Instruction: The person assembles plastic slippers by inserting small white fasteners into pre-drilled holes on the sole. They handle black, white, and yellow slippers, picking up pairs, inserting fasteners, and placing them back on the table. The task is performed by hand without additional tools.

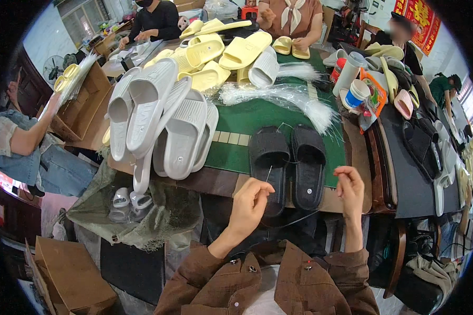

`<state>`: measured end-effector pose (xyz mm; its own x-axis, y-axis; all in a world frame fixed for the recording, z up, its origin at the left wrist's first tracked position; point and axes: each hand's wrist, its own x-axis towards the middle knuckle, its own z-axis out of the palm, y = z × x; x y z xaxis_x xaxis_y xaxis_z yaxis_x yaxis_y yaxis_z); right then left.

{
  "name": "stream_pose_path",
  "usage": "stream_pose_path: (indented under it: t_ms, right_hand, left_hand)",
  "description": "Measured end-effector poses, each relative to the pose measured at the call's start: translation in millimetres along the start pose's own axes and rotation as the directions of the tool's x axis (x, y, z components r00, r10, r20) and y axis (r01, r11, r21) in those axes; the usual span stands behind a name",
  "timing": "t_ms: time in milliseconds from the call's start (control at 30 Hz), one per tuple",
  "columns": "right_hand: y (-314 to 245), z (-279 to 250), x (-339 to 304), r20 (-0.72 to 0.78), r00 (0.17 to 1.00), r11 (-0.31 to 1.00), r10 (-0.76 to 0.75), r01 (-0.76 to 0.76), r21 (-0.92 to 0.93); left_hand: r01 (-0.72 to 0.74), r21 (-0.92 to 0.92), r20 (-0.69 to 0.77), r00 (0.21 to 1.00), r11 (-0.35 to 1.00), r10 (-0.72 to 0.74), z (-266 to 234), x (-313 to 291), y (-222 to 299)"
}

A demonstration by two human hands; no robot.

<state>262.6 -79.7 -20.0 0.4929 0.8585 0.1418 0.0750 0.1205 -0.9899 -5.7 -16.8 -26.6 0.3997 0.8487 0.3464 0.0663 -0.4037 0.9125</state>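
A pair of black slide slippers [308, 181] lies side by side at the table's near edge, toes pointing away from me. A thin clear loop rises between their straps. My left hand [249, 206] is closed in a pinch over the near part of the left slipper, and a thin pale strand [269, 173] shows at its fingertips. Just right of the pair, my right hand [350, 190] is raised with curled fingers, thumb and forefinger close together. Whatever it may hold is too fine to make out. A thin dark line curves below the slippers' heels.
Grey slides [181, 134] are piled on my left, yellow slides [205, 50] farther back. Bundled clear plastic strands [284, 100] lie on the green mat [231, 155]. A cup [357, 93] stands to the right. An open sack [142, 220] hangs below the left edge. Several people sit around.
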Motion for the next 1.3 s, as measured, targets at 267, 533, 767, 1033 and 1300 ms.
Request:
stream_pose_path:
  t_ms: [267,533,767,1033,1300]
  right_hand:
    - [6,50,9,0.265,0.964,0.884,-0.027,0.147,-0.443]
    - [52,73,35,0.307,0.914,0.57,-0.264,0.405,-0.715]
    - [58,80,59,0.339,0.929,0.569,-0.149,0.361,-0.739]
    - [57,73,72,0.257,0.959,0.738,-0.121,0.26,-0.623]
    - [87,87,93,0.191,0.957,0.516,-0.219,0.279,-0.81]
  left_hand:
    - [0.027,0.269,0.13,0.989,0.963,-0.064,19,6,-27]
    - [-0.094,0.621,0.127,0.992,0.778,0.018,37,33,-33]
    - [-0.133,0.69,0.076,0.991,0.712,0.112,51,39,-58]
    - [-0.179,0.749,0.108,0.983,0.638,0.15,52,38,-61]
    - [-0.025,0.699,0.095,0.994,0.715,-0.057,56,72,-63]
